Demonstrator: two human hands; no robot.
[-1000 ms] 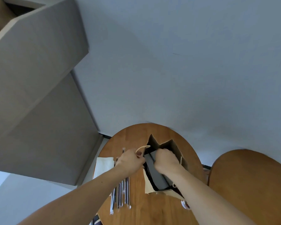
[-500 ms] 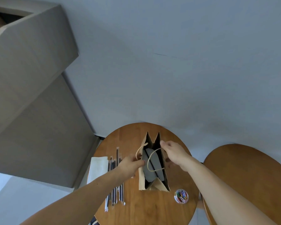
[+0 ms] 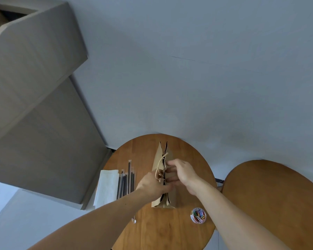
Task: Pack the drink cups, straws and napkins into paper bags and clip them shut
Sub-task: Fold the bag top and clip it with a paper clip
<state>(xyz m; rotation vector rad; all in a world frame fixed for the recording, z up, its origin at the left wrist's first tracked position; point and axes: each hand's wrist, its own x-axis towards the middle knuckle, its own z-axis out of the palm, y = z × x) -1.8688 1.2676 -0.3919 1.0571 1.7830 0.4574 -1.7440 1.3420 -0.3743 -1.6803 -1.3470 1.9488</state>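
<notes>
Two hands meet on one paper bag (image 3: 156, 159), which stands upright in the lower middle of the frame on the round tabletop (image 3: 152, 231). My left hand (image 3: 149, 184), at the bag's left side, grips the top edge with curled fingers, and the cord handles (image 3: 160, 165) loop up just above the knuckles. My right hand (image 3: 182, 172), on the right side, pinches the same edge with its fingertips, so the mouth is squeezed to a narrow dark slit. I cannot see what is inside. I judge the paper to be light and thin: stiff along its folds, quick to crease, and likely to tear if I drag on one layer alone. The best hold seems to be the rim near the middle, by the handles, with both walls pressed flat together, since a clip would bite there. The bag may tip if I pull sideways. The paper clips (image 3: 198, 215) sit in a small clear tub to the bag's lower right, and they look small and slippery to pick up singly. Wrapped straws (image 3: 126, 179) lie to the left of the bag, with the napkins (image 3: 107, 188) beyond them at the tabletop's left edge.
</notes>
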